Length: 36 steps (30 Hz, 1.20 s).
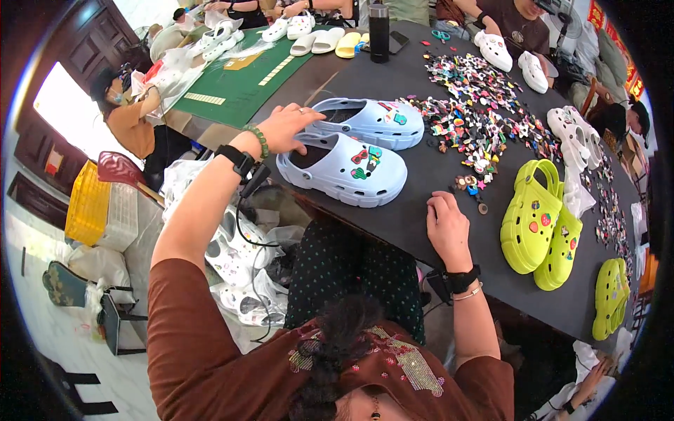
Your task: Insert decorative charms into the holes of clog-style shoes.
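Observation:
Two light blue clogs lie side by side at the table's near left edge. The near clog [351,172] has a red, green and dark cluster of charms on its top; the far clog [375,125] carries several charms too. My left hand [284,128] reaches over their heel ends, thumb and fingers apart. Its fingertips touch the far clog's heel, and the thumb lies at the near clog's opening. My right hand [449,228] rests on the table edge right of the clogs, fingers loosely curled in, with nothing visible in them.
A wide heap of small colourful charms [474,105] covers the middle. Lime green clogs [533,217] stand at right, white clogs [572,137] beyond. A black bottle [379,34] stands behind. Other people sit around, one handling a white clog [493,50]. A cable hangs by my left wrist.

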Motion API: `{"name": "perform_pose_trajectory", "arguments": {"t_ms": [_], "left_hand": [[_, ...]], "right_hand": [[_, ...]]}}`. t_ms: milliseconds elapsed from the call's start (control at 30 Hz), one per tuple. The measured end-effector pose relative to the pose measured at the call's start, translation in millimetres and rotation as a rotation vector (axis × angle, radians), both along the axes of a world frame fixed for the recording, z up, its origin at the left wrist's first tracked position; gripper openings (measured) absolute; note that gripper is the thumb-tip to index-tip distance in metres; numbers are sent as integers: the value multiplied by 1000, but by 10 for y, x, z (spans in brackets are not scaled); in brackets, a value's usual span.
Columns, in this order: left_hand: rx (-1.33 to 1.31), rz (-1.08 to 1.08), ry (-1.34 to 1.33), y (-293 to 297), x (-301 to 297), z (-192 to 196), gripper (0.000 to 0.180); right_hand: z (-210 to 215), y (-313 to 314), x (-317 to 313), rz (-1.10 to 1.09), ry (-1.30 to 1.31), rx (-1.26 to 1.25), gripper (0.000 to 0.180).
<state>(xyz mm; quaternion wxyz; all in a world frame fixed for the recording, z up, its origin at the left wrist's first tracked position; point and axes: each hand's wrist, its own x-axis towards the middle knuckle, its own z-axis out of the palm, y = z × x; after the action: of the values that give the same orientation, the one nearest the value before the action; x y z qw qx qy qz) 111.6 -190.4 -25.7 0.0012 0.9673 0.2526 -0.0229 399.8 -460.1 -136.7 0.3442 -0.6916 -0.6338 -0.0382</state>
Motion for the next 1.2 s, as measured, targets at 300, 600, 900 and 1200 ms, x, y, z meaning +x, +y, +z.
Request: {"name": "perform_pose_trajectory", "arguments": {"t_ms": [300, 600, 900, 1200], "left_hand": [[-343, -35, -296, 175, -11, -196, 44], [-165, 45, -393, -129, -103, -217, 32], [-162, 160, -219, -240, -74, -90, 59], [-92, 119, -610, -280, -151, -524, 25]], "right_hand": [[-5, 27, -7, 2, 11, -36, 8], [16, 24, -31, 3, 1, -36, 8], [24, 28, -34, -8, -4, -29, 8], [-2, 37, -102, -80, -19, -17, 7]]}}
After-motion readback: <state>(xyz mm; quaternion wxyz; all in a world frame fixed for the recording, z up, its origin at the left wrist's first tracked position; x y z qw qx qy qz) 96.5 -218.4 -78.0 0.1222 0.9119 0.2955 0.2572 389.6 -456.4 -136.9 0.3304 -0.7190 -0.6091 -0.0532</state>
